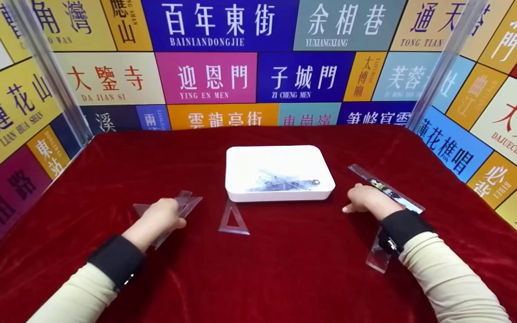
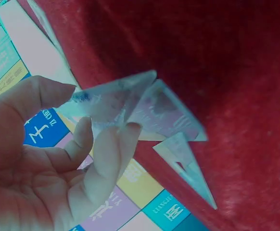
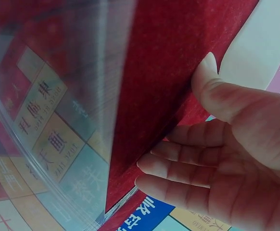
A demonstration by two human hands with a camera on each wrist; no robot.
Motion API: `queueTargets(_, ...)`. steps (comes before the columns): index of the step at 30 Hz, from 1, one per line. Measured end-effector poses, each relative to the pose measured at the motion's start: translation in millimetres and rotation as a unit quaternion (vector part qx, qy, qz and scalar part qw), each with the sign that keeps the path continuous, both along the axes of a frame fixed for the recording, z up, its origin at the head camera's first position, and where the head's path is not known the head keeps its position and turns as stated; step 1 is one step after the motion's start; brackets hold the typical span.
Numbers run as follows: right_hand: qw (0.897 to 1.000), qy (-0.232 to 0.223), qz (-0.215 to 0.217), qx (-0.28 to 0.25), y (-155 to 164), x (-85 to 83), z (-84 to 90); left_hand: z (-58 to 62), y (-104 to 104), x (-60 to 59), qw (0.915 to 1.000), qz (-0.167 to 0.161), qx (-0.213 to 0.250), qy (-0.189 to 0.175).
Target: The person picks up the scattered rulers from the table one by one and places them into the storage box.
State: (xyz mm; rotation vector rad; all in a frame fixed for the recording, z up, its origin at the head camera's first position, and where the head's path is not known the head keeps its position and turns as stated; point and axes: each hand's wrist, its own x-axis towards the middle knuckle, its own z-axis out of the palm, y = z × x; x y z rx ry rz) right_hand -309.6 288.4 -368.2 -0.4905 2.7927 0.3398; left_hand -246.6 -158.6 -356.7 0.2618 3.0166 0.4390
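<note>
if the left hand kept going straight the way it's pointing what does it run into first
Probably the small clear triangle lying flat on the red cloth. The left hand, holding clear set squares, points up and right; depth is uncertain, and the white tray lies beyond.

cream long sleeves, black wristbands, bare hands

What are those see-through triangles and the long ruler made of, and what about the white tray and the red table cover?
The set squares held by the left hand and the ruler beside the right hand look like clear rigid plastic: the cloth shows through them. The tray seems smooth matte white plastic. The table cover looks like red velvet, with a soft, uneven sheen.
</note>
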Motion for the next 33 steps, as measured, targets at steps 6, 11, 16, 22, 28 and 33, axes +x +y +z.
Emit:
queueTargets(6, 1.0, -0.002, -0.011, 0.001, 2.9, 1.6, 0.9, 23.7, 10.9, -11.3, 0.9987, -0.005, -0.003, 0.051)
queueTargets(11, 1.0, -0.002, -0.01, -0.002, 5.6, 3.1, 0.7, 50.5, 35.1, -30.5, 0.9929, -0.011, 0.019, 0.117)
queueTargets(16, 1.0, -0.005, -0.015, -0.003, 5.4, 2.8, -0.6, 69.1, 73.0, -57.4, 0.9871, -0.01, 0.042, 0.154)
queueTargets(22, 1.0, -0.001, -0.022, -0.01, 3.1, 2.1, -2.9, 60.6, 120.8, -85.6, 0.9933, -0.012, 0.011, 0.115)
queueTargets(28, 1.0, 0.01, -0.02, -0.013, -0.1, 1.7, -3.7, 29.4, 149.8, -106.7, 0.9889, -0.074, -0.032, 0.124)
queueTargets(33, 1.0, 0.011, -0.022, -0.005, 1.2, 1.4, -1.9, 15.8, 167.8, -120.4, 0.9849, -0.115, -0.063, 0.112)
